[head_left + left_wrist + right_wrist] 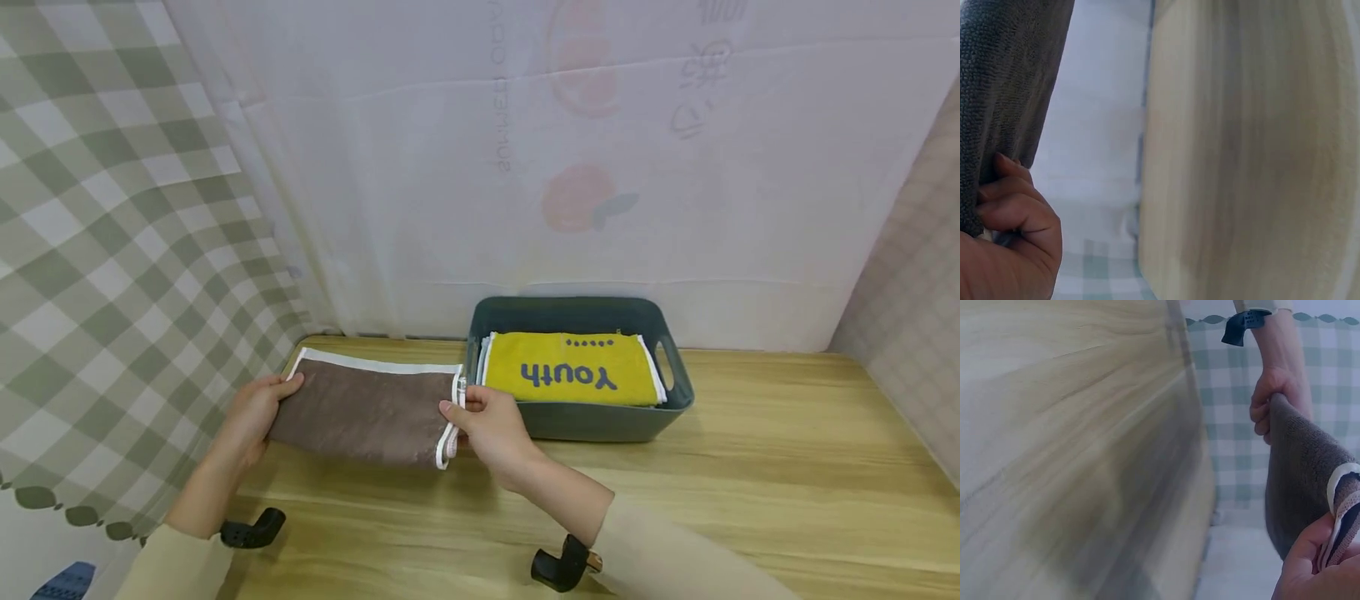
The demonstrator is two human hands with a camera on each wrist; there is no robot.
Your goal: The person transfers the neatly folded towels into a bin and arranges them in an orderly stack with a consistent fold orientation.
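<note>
A folded brown towel (367, 408) with white edging is held up above the table, left of the basket. My left hand (255, 410) pinches its left end, thumb on the near face. At the other end my right hand (498, 433) grips the layered, white-bound edge. In the left wrist view the left fingers (1019, 209) curl against the towel's dark grey-brown terry side (1004, 94). From the right wrist, several folded layers show between the thumb and fingers of the right hand (1316, 562). The right hand is close to the basket's front left corner.
A dark green basket (592, 423) with handle cutouts stands at the back of the wooden table (787, 467). Inside lies a folded yellow towel (570, 367) lettered "Youth", over a paler cloth edge. White printed cloth (420, 208) hangs behind, and green checked cloth (135, 208) at the left.
</note>
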